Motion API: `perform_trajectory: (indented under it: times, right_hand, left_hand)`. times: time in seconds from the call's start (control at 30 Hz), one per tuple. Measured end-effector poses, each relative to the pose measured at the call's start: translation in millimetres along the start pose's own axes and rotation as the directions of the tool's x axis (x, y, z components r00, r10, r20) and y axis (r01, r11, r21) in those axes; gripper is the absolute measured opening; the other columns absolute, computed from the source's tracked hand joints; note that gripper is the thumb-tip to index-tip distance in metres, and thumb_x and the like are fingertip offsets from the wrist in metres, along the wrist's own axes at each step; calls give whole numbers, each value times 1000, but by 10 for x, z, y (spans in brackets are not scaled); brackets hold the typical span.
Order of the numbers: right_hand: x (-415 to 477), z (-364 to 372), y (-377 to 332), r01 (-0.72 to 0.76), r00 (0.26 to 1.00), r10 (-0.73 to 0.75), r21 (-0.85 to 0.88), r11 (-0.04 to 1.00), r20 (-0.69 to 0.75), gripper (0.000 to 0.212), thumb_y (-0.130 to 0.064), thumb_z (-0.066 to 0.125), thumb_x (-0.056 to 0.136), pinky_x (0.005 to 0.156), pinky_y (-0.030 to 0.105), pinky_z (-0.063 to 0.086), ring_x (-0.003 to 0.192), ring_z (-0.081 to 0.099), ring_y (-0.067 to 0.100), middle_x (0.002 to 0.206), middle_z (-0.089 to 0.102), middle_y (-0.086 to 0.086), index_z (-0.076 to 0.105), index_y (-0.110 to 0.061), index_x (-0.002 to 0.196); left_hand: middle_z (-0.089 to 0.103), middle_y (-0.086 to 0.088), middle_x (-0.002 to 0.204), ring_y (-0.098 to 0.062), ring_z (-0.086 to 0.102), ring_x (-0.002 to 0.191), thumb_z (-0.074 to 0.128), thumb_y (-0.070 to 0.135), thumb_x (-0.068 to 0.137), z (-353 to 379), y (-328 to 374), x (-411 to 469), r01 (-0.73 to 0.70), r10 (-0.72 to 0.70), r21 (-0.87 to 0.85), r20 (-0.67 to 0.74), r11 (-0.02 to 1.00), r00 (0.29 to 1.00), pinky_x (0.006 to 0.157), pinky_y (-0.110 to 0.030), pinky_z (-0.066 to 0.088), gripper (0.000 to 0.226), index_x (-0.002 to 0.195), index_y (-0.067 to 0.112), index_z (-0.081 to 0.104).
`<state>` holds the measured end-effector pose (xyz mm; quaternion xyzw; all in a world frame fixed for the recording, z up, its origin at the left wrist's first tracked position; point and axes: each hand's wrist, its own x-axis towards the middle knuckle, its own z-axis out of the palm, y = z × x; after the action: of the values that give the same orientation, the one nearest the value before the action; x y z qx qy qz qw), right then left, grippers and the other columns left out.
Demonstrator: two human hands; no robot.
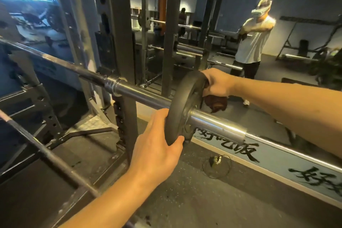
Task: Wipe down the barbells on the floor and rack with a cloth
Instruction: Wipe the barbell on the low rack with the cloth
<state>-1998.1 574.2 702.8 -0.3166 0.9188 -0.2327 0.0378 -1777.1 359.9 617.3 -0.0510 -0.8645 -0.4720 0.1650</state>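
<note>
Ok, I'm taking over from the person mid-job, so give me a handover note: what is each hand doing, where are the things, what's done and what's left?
The left hand grips the lower rim of the weight plate.
The right hand grips the plate's upper rim, with the brown cloth bunched under it.
The plate sits partway along the sleeve of the racked barbell. A second bar lies lower, to the left.
Done: I cannot tell what has been wiped.
Left: probably the sleeve and shaft here, then the other bars.
</note>
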Motion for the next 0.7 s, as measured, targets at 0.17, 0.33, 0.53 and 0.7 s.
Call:
perform_trajectory:
  times: [0.17, 0.33, 0.53, 0.7]
  right_hand:
    - [-791, -170, 261, -68, 997, 68, -3, 998, -35, 21, -10, 82, 83, 84, 32, 58, 88, 72, 11, 92, 75, -1, 70, -17, 98]
    - [-1766, -352, 496, -183, 979, 181, -16, 983, -88, 21, -6, 82, 82, 71, 11, 51, 82, 69, 1, 92, 73, 0, 70, -15, 96]
    - [-3083, -88, 1059, -458, 889, 454, -66, 887, -63, 22, -17, 86, 77, 74, 32, 57, 78, 69, 17, 84, 72, 3, 69, -15, 90]
    - [-4190, 910, 1771, -738, 674, 739, -57, 672, -4, 23, -23, 78, 82, 69, 39, 55, 77, 66, 30, 85, 71, 14, 72, -3, 90]
  left_hand:
    - [54, 29, 120, -1, 61, 101, 73, 36, 93, 474, 480, -352, -49, 48, 8, 21, 999, 999, 90, -42, 55, 50, 128, 50, 42]
    - [60, 23, 114, -1, 62, 98, 73, 33, 93, 962, 910, -700, -119, 120, -17, 66, 993, 991, 86, -38, 57, 45, 125, 44, 44]
    - [70, 22, 100, 0, 69, 85, 75, 21, 91, 1651, 920, -1106, 30, 21, -175, 283, 984, 959, 86, -33, 58, 41, 121, 38, 51]
    - [56, 16, 135, 7, 49, 112, 76, 22, 93, 2551, 329, -1133, 241, -163, -79, 532, 967, 831, 100, -31, 44, 48, 136, 35, 58]
